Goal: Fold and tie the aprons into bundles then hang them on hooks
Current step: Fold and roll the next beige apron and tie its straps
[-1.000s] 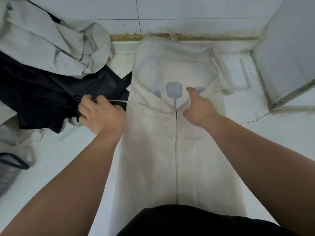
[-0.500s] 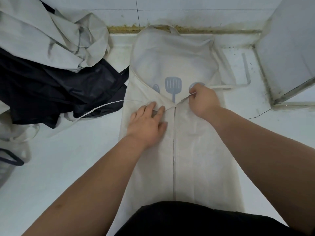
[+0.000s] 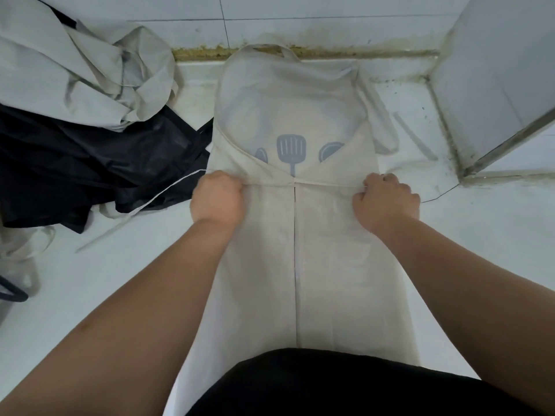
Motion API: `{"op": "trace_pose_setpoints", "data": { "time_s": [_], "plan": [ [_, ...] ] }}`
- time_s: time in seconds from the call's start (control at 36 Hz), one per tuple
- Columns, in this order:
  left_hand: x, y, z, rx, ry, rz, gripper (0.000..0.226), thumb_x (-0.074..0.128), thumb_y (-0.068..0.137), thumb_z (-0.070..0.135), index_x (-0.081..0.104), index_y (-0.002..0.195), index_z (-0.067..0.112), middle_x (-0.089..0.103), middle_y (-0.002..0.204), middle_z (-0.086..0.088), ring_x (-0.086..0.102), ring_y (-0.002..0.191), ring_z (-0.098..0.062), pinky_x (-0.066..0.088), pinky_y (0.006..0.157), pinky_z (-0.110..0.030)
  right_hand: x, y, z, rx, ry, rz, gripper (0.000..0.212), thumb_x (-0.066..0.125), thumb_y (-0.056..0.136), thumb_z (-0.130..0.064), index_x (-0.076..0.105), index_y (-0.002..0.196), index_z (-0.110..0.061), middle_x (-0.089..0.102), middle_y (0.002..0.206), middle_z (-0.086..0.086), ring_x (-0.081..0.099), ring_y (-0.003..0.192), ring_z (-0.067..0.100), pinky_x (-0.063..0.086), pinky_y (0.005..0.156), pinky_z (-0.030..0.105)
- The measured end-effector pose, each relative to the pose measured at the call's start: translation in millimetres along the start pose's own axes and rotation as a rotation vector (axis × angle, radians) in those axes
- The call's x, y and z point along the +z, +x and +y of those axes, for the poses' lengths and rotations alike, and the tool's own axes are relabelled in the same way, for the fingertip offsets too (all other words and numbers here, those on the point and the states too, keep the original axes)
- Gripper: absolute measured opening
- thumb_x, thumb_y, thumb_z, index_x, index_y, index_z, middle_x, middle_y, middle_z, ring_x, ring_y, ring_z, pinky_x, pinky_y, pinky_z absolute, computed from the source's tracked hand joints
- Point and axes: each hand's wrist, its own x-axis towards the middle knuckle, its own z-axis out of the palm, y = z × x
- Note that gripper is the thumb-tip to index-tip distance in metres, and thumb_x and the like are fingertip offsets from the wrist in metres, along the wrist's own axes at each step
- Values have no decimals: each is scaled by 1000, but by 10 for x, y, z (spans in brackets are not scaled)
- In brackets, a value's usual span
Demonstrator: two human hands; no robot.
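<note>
While the person leans over it, the beige apron (image 3: 330,265) lies flat on the white surface (image 3: 480,250). Its long axis runs straight away from the person toward the tiled wall (image 3: 300,13). The bib end points at the wall, and the neck loop (image 3: 270,48) reaches the grimy joint at the wall's foot. The hem end runs back under the person's black clothing (image 3: 330,385).

Both long sides of the apron are folded inward and meet in a straight line down its middle. Beyond that line a blue spatula print (image 3: 291,148) shows, its handle pointing back toward the person. A thin tie string (image 3: 327,184) is stretched taut across the apron, at right angles to its length, just nearer than the print.

The left hand (image 3: 217,196) sits at the apron's left edge, fingers curled tight round the string. The right hand (image 3: 386,199) sits at the apron's right edge, fingers curled and pinching the other end.

Left of the apron lie a heap of grey aprons (image 3: 75,70) and a black apron (image 3: 90,163), the black one touching the apron's edge. Right of the apron stands a metal-edged panel (image 3: 495,85).
</note>
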Motion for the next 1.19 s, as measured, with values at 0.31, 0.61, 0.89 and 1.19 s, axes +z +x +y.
{"op": "trace_pose_setpoints", "data": {
  "time_s": [0.31, 0.61, 0.89, 1.19],
  "plan": [
    [57, -108, -139, -213, -52, -272, 66, 24, 100, 48, -4, 153, 22, -17, 159, -9, -8, 147, -30, -4, 116, -52, 29, 77, 175, 399, 219, -99, 52, 30, 92, -30, 17, 142, -30, 16, 147, 14, 35, 120, 38, 25, 98, 51],
    [-240, -740, 135, -162, -155, -66, 62, 42, 98, 32, 15, 153, 29, -15, 160, -5, 5, 146, -28, 19, 113, -47, 82, -506, 220, -269, 296, 40, 46, 48, 92, -23, 46, 137, -19, 48, 136, 8, 47, 122, 28, 33, 100, 36],
    [-84, -1906, 202, -194, -210, -130, 48, 34, 101, 39, 35, 147, 28, 11, 161, -2, 1, 148, -21, 4, 118, -47, 341, -1202, 591, -479, 93, -109, 68, 44, 92, -54, 22, 149, -24, 13, 158, 8, 13, 145, 22, 7, 116, 35],
    [220, -2552, 322, -209, 11, -333, 74, 9, 92, 66, -16, 151, 28, -23, 159, -2, -18, 146, -29, -7, 115, -56, 752, -1883, 632, -314, -155, -158, 83, 7, 88, -71, -8, 152, -19, -12, 158, 14, -4, 145, 33, -8, 117, 45]
  ]
}}
